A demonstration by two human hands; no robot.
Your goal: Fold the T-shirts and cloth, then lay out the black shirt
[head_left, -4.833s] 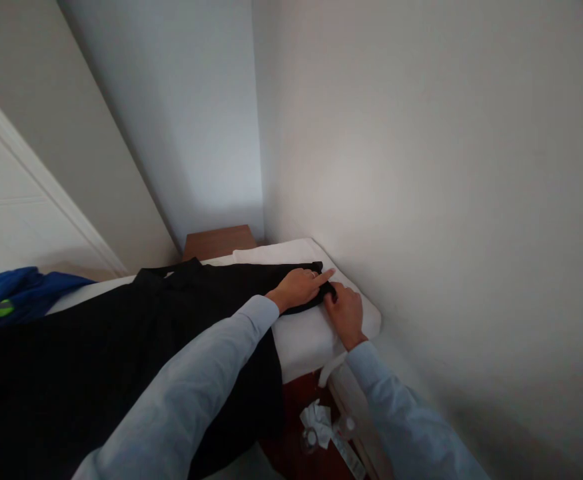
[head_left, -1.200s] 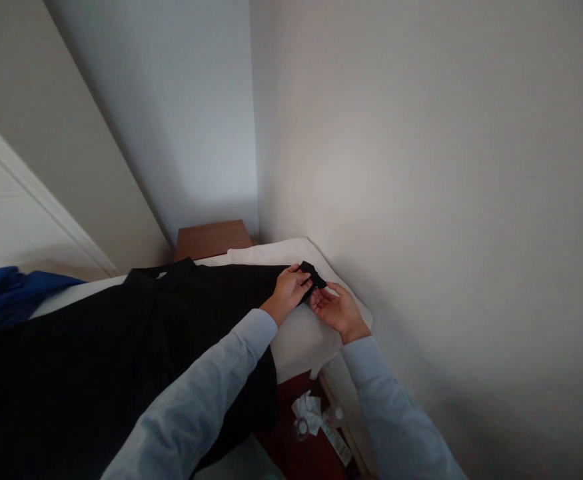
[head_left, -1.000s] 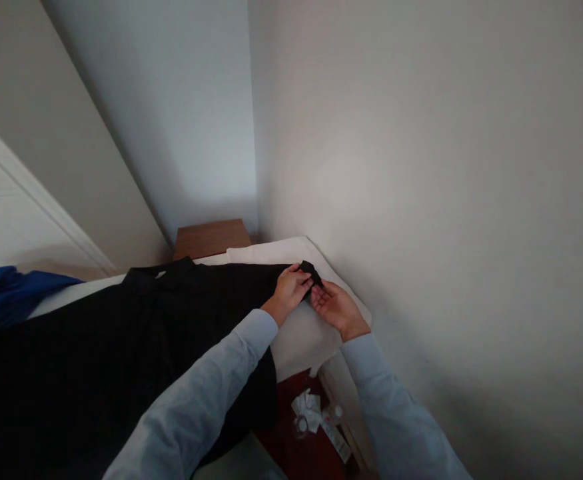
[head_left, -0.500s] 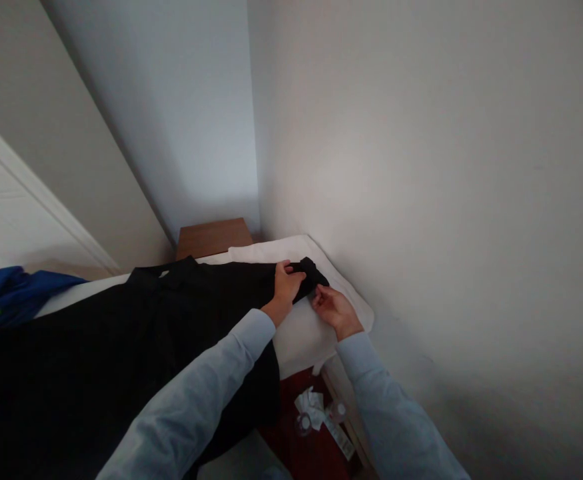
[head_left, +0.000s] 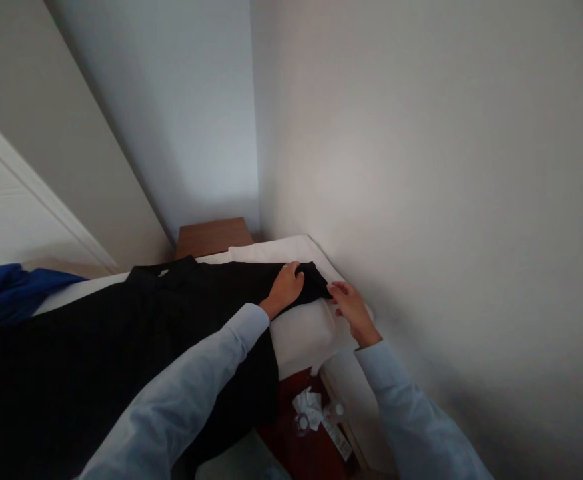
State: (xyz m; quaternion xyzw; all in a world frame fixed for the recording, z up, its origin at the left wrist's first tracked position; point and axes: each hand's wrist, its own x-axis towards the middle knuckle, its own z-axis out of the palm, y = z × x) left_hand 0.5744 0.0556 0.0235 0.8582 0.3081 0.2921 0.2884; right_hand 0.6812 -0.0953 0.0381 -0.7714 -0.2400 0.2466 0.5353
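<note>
Since half a second ago both hands have spread apart along the end of the sleeve: the left hand [head_left: 285, 287] has laid itself flatter on the cloth, and the right hand [head_left: 352, 308] has slid out toward the wall, off the folded tip it was pinching.

Largest in view is the black garment [head_left: 96, 360], spread across the white bed [head_left: 304, 333] from the lower left corner up to the far right, with its collar near the top edge. Its sleeve [head_left: 311, 283] runs out to the right and ends at the bed's corner, close against the pale wall [head_left: 446, 200]. A blue cloth with a yellow-green stripe [head_left: 6, 297] lies on the bed at the far left, well apart from the hands. Behind the bed stands a brown wooden table [head_left: 214, 237]. On the dark red floor below the bed's corner lies some crumpled white paper [head_left: 307, 407].

The left hand rests palm down on the sleeve, fingers loosely curled over its upper edge, pressing rather than gripping. The sleeve's end lies just to the right of that hand, between the two hands. The right hand sits at the sleeve's tip, fingers bent and narrow, fingertips touching the black edge; whether they pinch the cloth cannot be told. Both arms wear light blue sleeves.
</note>
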